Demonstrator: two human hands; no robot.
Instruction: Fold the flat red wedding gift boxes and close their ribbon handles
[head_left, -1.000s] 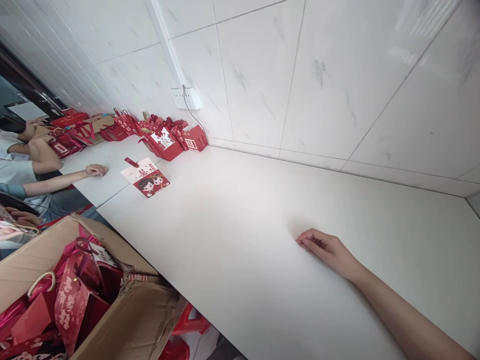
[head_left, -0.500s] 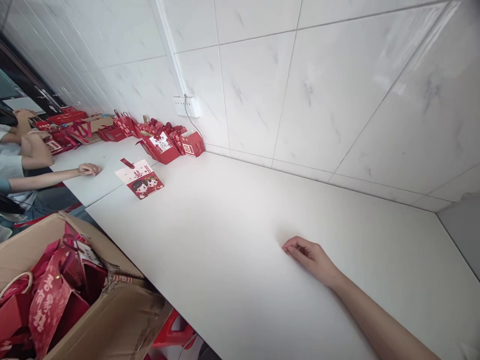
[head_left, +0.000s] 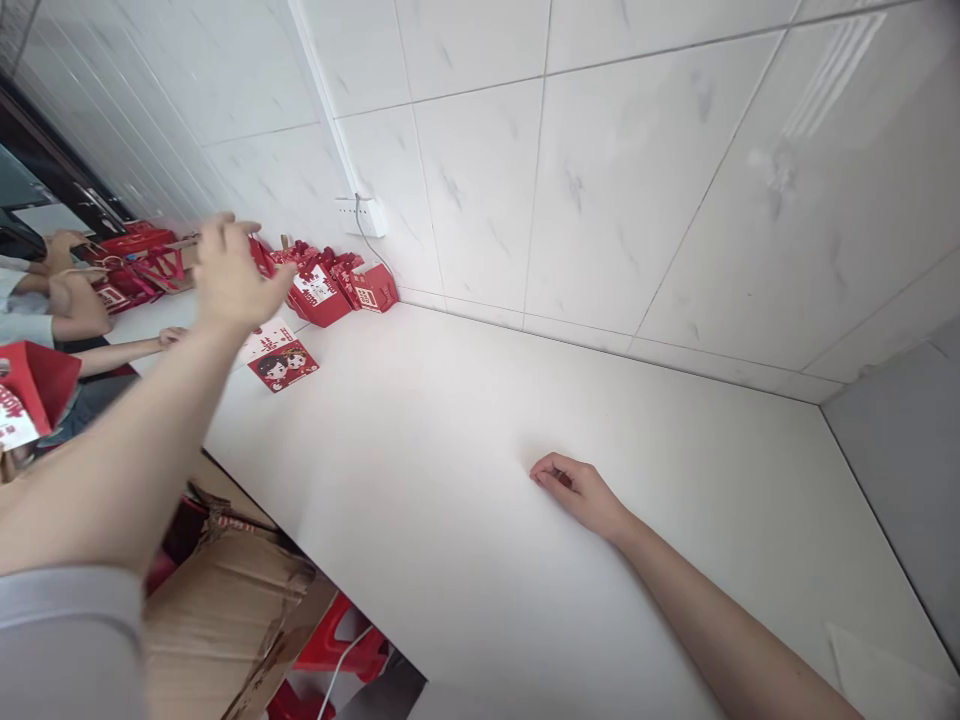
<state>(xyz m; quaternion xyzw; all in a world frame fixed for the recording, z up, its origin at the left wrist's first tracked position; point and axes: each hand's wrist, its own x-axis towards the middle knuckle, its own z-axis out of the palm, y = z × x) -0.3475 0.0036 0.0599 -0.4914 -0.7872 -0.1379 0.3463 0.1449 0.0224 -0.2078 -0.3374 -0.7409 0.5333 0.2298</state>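
Observation:
My left hand is raised at the end of an outstretched arm, its fingers spread and slightly smeared by motion. Nothing shows in its grasp. Below and to its right, a small red-and-white gift bag with a cartoon couple printed on it is on the white table, partly covered by my wrist. My right hand rests on the tabletop with loosely curled fingers and thumb closed in, holding nothing visible. At the left edge, a red box appears above the carton; its support is hidden.
Several red gift bags stand along the tiled wall beneath a power socket. An open cardboard carton lies beside the table's near edge, above a red stool. Co-workers' arms are at the far left.
My left arm has come into view from the lower left, hand raised and spread. A red box now appears at the left edge. The view has shifted slightly; my right hand keeps its pose.

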